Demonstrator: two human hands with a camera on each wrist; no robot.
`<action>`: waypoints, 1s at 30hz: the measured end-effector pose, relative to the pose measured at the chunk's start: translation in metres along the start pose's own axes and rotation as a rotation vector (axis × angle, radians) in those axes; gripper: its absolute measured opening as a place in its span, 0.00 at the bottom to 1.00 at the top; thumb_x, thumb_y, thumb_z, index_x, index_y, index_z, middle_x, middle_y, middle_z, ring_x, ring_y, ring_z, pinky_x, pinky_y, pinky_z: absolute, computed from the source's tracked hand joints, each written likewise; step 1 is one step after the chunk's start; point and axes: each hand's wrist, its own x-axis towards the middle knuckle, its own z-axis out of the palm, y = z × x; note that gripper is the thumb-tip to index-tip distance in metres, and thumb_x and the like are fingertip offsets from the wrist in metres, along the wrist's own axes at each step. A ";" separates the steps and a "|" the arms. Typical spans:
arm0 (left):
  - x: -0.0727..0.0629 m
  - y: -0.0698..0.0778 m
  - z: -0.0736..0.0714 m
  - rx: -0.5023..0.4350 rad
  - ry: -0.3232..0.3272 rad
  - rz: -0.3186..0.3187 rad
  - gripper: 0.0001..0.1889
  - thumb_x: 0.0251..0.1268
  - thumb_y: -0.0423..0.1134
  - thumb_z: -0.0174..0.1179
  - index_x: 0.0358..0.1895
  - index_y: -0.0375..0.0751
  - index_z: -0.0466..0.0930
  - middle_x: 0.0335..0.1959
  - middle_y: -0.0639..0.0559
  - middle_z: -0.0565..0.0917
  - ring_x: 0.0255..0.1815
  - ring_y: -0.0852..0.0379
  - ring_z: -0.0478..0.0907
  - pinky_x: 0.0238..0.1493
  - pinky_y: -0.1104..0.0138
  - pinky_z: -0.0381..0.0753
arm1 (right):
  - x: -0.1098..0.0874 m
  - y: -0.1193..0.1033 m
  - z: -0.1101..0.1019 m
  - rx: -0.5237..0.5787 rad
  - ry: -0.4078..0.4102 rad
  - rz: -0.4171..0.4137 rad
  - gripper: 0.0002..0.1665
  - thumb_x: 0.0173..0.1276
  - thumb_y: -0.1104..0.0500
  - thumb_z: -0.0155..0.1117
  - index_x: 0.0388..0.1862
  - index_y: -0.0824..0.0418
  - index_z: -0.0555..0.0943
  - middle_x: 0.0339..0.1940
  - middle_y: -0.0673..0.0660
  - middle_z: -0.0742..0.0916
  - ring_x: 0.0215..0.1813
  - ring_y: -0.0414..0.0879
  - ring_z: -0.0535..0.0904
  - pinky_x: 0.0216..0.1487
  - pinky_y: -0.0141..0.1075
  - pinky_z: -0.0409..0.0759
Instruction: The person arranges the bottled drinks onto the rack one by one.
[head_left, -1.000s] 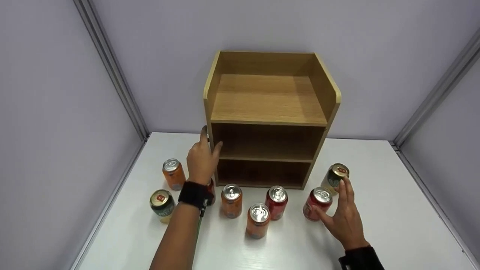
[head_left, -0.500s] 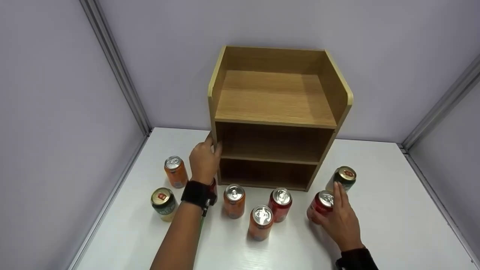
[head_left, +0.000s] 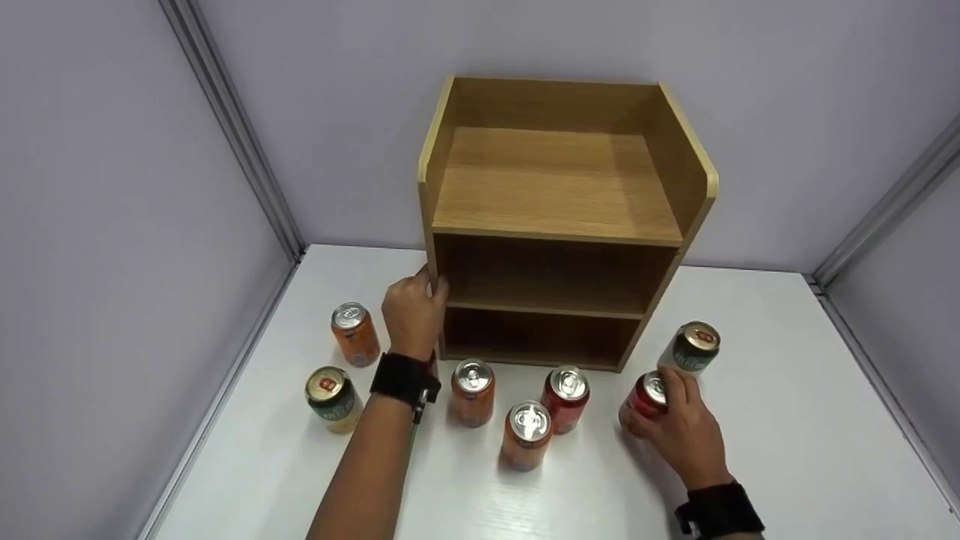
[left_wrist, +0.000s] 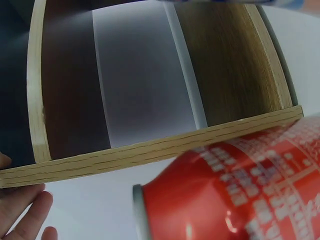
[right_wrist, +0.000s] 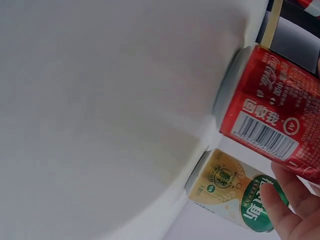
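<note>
In the head view my left hand (head_left: 412, 319) grips the left side panel of a small wooden shelf (head_left: 559, 184), thumb at the front edge, fingers on the outer side. The left wrist view shows its fingers (left_wrist: 37, 212) beyond the panel's edge. A red can (left_wrist: 240, 190) stands close below that wrist, mostly hidden in the head view. At the right, my right hand (head_left: 686, 435) holds an upright red Coca-Cola can (head_left: 645, 399), fingers bent over its far side and thumb on the left. Just behind stands a green and cream can (head_left: 696, 346), near those fingertips (right_wrist: 272, 197).
Before the shelf stand two orange cans, one nearer the shelf (head_left: 473, 394) and one nearer me (head_left: 526, 439), beside another red can (head_left: 566, 401). Left of my forearm are an orange can (head_left: 355, 335) and a green can (head_left: 334, 401). Walls enclose the white table (head_left: 247, 465).
My left hand has lowered from a pointing finger to a grip on the shelf's side. My right hand's fingers have closed from nearly straight onto the red can. The view has shifted slightly.
</note>
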 end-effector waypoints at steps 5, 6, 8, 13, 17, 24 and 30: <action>0.003 0.003 0.002 -0.001 0.016 0.007 0.10 0.58 0.38 0.65 0.24 0.37 0.82 0.18 0.42 0.82 0.21 0.42 0.78 0.27 0.51 0.75 | 0.005 0.000 -0.004 0.056 -0.021 0.050 0.54 0.37 0.53 0.87 0.63 0.62 0.70 0.56 0.63 0.75 0.47 0.64 0.80 0.42 0.59 0.78; 0.003 0.004 0.003 0.002 0.016 0.009 0.10 0.58 0.39 0.65 0.24 0.37 0.82 0.18 0.42 0.82 0.21 0.42 0.78 0.27 0.51 0.75 | 0.005 0.000 -0.005 0.063 -0.026 0.058 0.54 0.37 0.54 0.87 0.63 0.62 0.69 0.55 0.63 0.74 0.47 0.65 0.79 0.42 0.59 0.78; 0.001 0.005 0.004 0.006 0.015 0.014 0.10 0.58 0.39 0.65 0.24 0.37 0.83 0.18 0.42 0.82 0.21 0.42 0.78 0.27 0.52 0.75 | 0.004 -0.001 -0.007 0.067 -0.035 0.067 0.54 0.37 0.55 0.87 0.63 0.62 0.69 0.55 0.63 0.74 0.48 0.65 0.79 0.42 0.59 0.78; -0.003 0.006 0.006 0.009 0.019 0.017 0.09 0.58 0.39 0.65 0.27 0.36 0.84 0.19 0.42 0.82 0.20 0.42 0.78 0.25 0.52 0.76 | 0.001 -0.007 -0.013 0.055 -0.017 0.041 0.53 0.36 0.55 0.87 0.62 0.62 0.69 0.53 0.64 0.75 0.49 0.65 0.80 0.42 0.60 0.78; -0.007 0.006 0.004 0.016 0.031 0.024 0.10 0.58 0.39 0.65 0.27 0.35 0.85 0.17 0.42 0.82 0.19 0.42 0.78 0.22 0.52 0.75 | 0.006 -0.018 -0.024 0.026 0.026 -0.014 0.52 0.36 0.52 0.87 0.60 0.64 0.70 0.51 0.65 0.75 0.48 0.65 0.81 0.41 0.59 0.79; -0.004 0.009 0.003 -0.087 -0.015 -0.044 0.09 0.58 0.39 0.65 0.25 0.37 0.84 0.19 0.43 0.83 0.20 0.42 0.80 0.24 0.51 0.76 | 0.034 -0.046 -0.059 0.044 0.130 -0.215 0.50 0.35 0.52 0.86 0.58 0.67 0.74 0.52 0.65 0.78 0.48 0.63 0.81 0.40 0.57 0.80; -0.002 0.011 0.001 -0.313 -0.086 -0.228 0.11 0.61 0.39 0.66 0.44 0.38 0.87 0.34 0.45 0.87 0.33 0.49 0.85 0.35 0.57 0.81 | 0.054 -0.071 -0.078 0.076 0.168 -0.341 0.51 0.35 0.51 0.86 0.59 0.67 0.76 0.51 0.64 0.79 0.48 0.53 0.81 0.41 0.46 0.81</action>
